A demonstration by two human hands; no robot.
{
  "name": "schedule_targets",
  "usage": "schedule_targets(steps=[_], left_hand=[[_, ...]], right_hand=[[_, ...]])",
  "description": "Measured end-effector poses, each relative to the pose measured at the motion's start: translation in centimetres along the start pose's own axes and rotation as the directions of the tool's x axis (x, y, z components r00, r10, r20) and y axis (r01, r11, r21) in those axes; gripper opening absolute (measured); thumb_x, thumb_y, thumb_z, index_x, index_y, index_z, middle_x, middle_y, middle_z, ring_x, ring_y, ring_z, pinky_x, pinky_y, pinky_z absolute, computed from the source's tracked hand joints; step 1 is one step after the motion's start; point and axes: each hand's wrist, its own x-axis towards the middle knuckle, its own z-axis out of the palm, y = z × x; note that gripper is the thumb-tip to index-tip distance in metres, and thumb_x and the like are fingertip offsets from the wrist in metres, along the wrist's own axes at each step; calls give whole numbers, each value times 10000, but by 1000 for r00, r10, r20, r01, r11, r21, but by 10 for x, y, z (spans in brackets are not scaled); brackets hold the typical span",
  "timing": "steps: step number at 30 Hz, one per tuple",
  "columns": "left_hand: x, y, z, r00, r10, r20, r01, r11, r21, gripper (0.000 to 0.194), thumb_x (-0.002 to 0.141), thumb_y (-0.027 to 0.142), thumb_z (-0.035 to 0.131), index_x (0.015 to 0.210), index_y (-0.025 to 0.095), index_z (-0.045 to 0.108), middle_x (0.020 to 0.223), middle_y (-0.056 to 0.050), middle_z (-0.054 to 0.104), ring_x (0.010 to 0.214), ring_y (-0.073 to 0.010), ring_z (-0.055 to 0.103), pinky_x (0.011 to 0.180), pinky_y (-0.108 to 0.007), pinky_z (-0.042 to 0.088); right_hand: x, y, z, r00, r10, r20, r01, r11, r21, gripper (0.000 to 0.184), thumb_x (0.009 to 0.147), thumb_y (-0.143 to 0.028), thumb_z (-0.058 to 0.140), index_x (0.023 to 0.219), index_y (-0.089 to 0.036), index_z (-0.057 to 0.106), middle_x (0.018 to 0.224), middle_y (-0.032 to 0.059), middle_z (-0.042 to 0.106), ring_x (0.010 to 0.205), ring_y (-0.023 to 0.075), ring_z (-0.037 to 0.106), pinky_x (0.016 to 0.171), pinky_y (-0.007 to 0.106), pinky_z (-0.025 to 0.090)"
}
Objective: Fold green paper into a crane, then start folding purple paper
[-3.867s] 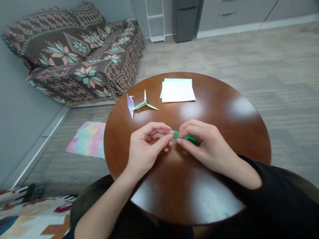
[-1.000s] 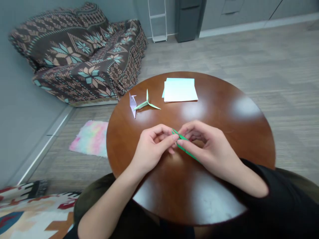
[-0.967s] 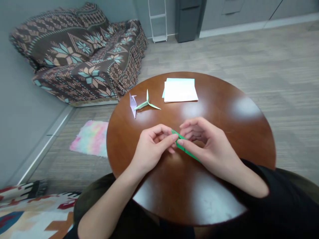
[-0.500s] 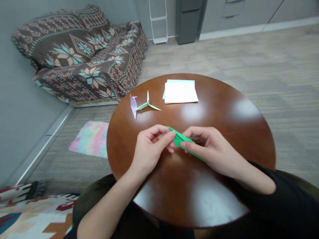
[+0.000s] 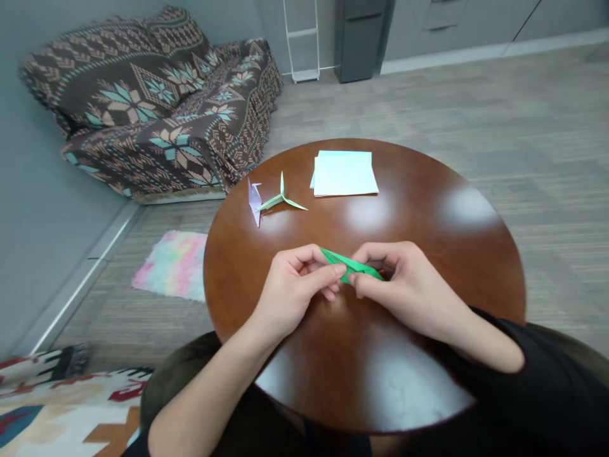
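Note:
A narrow folded strip of green origami paper [image 5: 351,265] is pinched at the middle of the round wooden table [image 5: 442,273]. My left hand [image 5: 295,289] grips its left part between thumb and fingers. My right hand [image 5: 408,285] holds its right part, and my fingers hide some of the folds. Farther off on the table lie a pale green folded paper figure [image 5: 280,200], a lilac folded paper figure [image 5: 254,200], and a stack of white and pale blue paper sheets [image 5: 343,174]. Neither hand touches these.
A patterned throw covers a sofa [image 5: 157,120] beyond the table. A tie-dye cloth [image 5: 174,266] lies on the wood-look floor [image 5: 476,108] at the table's left, with a patterned rug [image 5: 71,406] nearer me. A white rack [image 5: 301,38] and grey cabinet [image 5: 359,38] stand at the back.
The green strip has swung from a steep diagonal to nearly level. My right hand has closed in toward my left, and the two hands now sit closer together around the paper.

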Motion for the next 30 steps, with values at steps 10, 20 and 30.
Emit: schedule_targets(steps=[10,20,30], left_hand=[[4,6,-3,997,-47,-65,41,994,-98,206,749,199,840,690,113,663,562,23,626,475,-39,536,469,-128,407],[2,5,-4,998,-65,11,66,992,-108,244,758,221,836,718,142,609,574,50,597,465,-44,510,452,-145,402],[0,5,4,997,-81,18,83,981,-174,262,720,208,859,714,134,608,671,17,667,504,-39,528,466,-142,404]], right_hand=[[2,3,-7,997,70,34,-65,989,-135,126,781,-178,612,656,-167,614,591,-44,535,579,103,423,549,260,298],[2,-1,-8,991,61,115,-73,992,99,238,917,-355,627,790,-162,686,677,3,644,630,134,548,602,258,407],[-2,3,1,994,-17,106,17,1000,4,192,945,-290,648,815,-167,718,722,15,683,663,145,604,631,256,454]])
